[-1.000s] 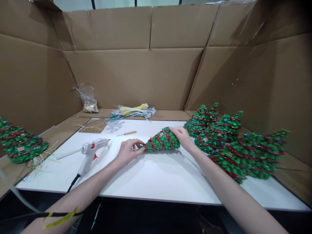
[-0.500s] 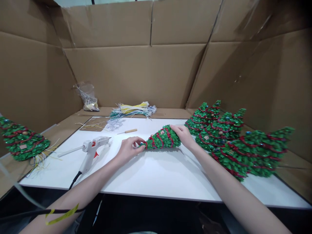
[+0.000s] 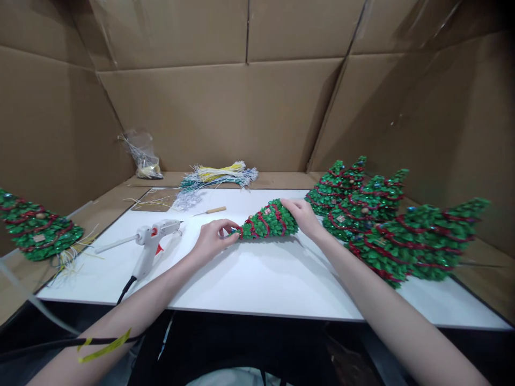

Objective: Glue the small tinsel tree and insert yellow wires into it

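Small green tree (image 3: 267,221) lies on its side on the white surface (image 3: 257,279) between my hands. My left hand (image 3: 212,239) fingers pinch its tip; my right hand (image 3: 302,216) fingers wrap its wide base. Glue gun (image 3: 151,244) rests just left of my left fingers.

Small tree (image 3: 267,221) lies on its side mid-board (image 3: 257,284), left hand (image 3: 211,239) at its tip, right hand (image 3: 302,217) at its base. Glue gun (image 3: 151,241) near left edge. 3 trees (image 3: 386,225) along right edge. Wire bundle (image 3: 217,177) at back edge. Awl (image 3: 210,210) behind glue gun.
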Demonstrator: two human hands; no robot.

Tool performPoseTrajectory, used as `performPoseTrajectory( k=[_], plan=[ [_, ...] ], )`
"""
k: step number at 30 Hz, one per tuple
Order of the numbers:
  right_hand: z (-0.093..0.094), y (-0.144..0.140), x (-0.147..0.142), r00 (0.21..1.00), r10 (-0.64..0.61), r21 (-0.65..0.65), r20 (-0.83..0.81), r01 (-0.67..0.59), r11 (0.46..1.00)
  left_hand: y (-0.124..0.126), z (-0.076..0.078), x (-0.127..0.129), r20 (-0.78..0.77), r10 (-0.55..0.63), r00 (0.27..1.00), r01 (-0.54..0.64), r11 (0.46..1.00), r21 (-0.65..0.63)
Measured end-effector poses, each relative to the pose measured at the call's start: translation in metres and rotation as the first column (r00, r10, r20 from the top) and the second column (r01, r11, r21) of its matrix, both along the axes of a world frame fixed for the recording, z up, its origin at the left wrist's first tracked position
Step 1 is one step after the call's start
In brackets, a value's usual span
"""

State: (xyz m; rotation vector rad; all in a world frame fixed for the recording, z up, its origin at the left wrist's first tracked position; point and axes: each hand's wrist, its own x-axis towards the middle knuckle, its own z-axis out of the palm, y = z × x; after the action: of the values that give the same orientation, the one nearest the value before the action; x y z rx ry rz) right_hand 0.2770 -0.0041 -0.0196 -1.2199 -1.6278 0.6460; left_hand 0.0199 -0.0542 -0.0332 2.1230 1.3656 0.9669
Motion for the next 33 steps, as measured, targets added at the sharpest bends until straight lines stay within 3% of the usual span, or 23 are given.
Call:
performPoseTrajectory(
  k=[25,28,31,33],
  plan=[
    [0.001,0.000,0.000,1.000,-0.017,0.008,0.022,0.017,1.000,0.001,0.003,0.000,-0.032,0.028,0.999,-0.027,0.999,0.028],
    [0.003,-0.001,0.000,0.999,-0.032,0.015,0.033,0.032,0.999,-0.004,0.022,0.000,0.058,0.016,0.998,-0.023,0.990,0.137],
    [0.004,-0.003,-0.001,0.998,-0.037,0.018,0.043,0.036,0.999,-0.024,0.063,-0.012,0.270,-0.016,0.963,-0.051,0.970,0.239],
    [0.005,-0.003,-0.001,0.998,-0.038,0.022,0.045,0.037,0.999,-0.043,0.095,-0.031,0.477,0.013,0.879,-0.181,0.934,0.308]
  ],
)
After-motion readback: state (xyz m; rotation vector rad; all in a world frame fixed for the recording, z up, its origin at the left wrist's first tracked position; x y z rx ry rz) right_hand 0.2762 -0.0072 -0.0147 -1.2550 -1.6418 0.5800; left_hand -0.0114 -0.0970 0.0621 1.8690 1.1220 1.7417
